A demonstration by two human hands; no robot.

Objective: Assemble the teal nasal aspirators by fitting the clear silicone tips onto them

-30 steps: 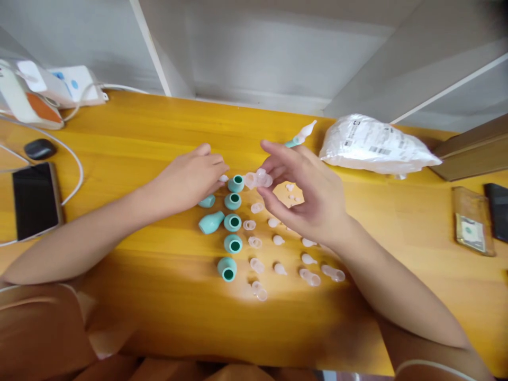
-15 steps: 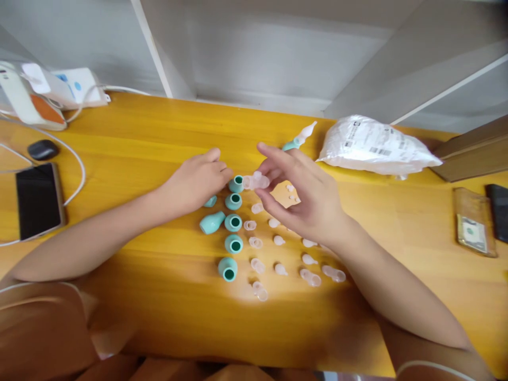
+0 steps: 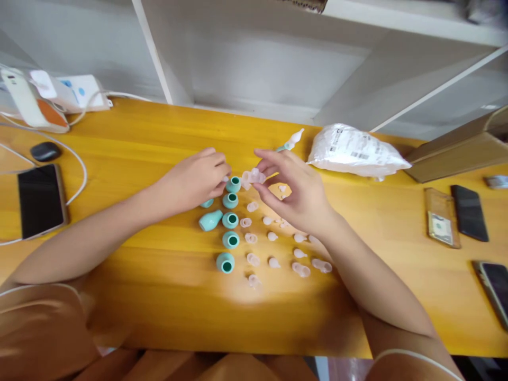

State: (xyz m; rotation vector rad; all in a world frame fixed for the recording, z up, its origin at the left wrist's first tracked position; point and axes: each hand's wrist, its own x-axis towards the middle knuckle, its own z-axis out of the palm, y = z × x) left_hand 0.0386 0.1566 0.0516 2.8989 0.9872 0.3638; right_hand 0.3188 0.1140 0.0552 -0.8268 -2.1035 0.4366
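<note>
Barely shifted since the earlier frame, the left hand (image 3: pixel 200 177) now shows a small white piece (image 3: pixel 225 179) pinched at its fingertips; the right hand (image 3: pixel 304 193) holds a translucent piece (image 3: pixel 253 176) beside the row's farthest upright teal bottle (image 3: pixel 233 185) on the bench (image 3: pixel 159 296).

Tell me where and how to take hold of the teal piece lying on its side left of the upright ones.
Pinch the lying teal piece across its rounded body, probably best from the left: its narrower end points toward the upright teal pieces, which crowd its right side.
</note>
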